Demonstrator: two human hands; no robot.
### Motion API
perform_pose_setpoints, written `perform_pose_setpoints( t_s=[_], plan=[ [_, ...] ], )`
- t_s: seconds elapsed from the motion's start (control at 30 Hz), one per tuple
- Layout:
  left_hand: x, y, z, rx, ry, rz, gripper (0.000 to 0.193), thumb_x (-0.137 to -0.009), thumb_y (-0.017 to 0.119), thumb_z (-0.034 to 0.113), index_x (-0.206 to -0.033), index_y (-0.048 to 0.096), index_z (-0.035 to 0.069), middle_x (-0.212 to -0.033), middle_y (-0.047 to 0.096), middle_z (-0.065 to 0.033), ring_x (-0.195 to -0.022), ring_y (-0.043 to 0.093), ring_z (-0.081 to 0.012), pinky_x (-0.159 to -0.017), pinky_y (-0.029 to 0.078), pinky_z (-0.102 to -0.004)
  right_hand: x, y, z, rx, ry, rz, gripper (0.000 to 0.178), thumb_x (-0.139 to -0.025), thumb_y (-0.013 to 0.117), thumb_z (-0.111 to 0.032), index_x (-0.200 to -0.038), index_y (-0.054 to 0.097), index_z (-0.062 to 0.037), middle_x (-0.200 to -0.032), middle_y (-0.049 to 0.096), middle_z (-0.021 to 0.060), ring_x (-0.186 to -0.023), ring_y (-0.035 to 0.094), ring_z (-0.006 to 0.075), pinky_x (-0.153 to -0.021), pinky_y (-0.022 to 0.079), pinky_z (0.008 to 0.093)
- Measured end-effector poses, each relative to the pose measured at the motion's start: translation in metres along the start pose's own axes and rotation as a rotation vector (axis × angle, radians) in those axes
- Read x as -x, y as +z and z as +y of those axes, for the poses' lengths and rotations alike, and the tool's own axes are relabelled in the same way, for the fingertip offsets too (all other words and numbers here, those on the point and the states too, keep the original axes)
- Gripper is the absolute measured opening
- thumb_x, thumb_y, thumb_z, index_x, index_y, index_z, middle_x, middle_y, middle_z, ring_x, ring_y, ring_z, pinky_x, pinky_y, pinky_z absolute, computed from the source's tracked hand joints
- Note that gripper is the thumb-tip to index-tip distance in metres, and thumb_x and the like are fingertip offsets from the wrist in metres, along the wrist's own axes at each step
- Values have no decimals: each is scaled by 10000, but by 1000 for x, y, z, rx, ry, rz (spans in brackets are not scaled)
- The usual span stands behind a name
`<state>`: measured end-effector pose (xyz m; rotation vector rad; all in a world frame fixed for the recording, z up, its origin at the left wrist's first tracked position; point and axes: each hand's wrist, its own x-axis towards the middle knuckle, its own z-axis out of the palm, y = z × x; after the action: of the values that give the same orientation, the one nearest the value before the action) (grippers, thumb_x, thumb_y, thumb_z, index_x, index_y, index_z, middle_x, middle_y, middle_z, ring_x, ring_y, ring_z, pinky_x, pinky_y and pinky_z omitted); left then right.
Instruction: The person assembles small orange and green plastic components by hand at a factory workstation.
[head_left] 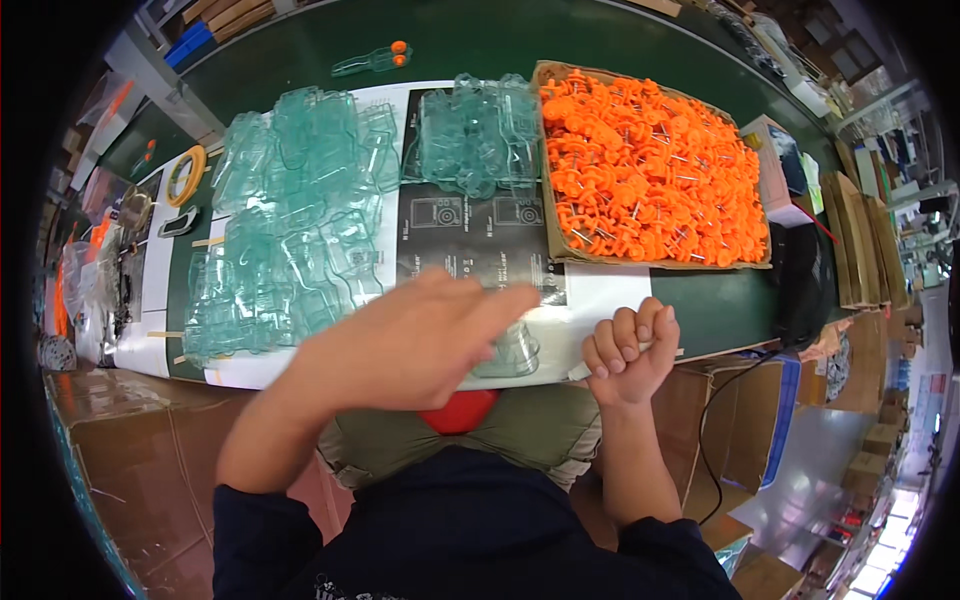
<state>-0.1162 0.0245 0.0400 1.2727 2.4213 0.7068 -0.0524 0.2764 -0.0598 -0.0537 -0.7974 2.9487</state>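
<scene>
My right hand (632, 352) is closed around a slim white stick-like thing (580, 372), whose ends show on both sides of the fist; its exact kind cannot be made out. Over the table's near edge, my left hand (415, 335) reaches across with its index finger stretched to the right. The thumb tip shows below that finger, apart from it, and the other fingers are mostly hidden. Just under the left fingers lies a clear plastic shell (512, 355), partly covered by the hand. I see nothing held in the left hand.
Piles of clear greenish plastic shells (300, 240) cover the left, with a smaller stack (475, 135) behind. A cardboard tray (550, 190) full of orange-headed metal pins stands right. Yellow tape (186, 176) lies far left, a black bag (803, 285) right.
</scene>
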Motion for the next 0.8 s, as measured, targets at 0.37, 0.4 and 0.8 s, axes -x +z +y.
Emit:
perform_pose_setpoints(
  t_s=[0.37,0.4,0.8],
  plan=[
    [9,91,10,-307,-151,445,462,-784,724,158,-1214,581,71,-1310,598,-99,-1121,545,-271,-981,371,-427,-37,40,-52,1501,-258,344,177,-939,614,-230,-839,613,-84,-631,565,34,-460,474,134,-426,359,261],
    [10,89,15,-296,-126,494,442,-786,723,162,-1202,596,79,-1314,597,-97,-1126,540,-268,-985,365,-432,-44,43,-55,1611,-326,300,172,-926,627,-226,-848,625,-73,-651,585,38,-490,497,139,-451,378,265],
    [8,98,12,-252,-65,503,311,-814,713,187,-1119,688,135,-1302,604,-48,-1108,538,-245,-961,376,-457,-87,68,-52,2381,-426,221,159,-885,644,-174,-913,669,-20,-727,646,49,-635,561,142,-579,464,295]
  ],
)
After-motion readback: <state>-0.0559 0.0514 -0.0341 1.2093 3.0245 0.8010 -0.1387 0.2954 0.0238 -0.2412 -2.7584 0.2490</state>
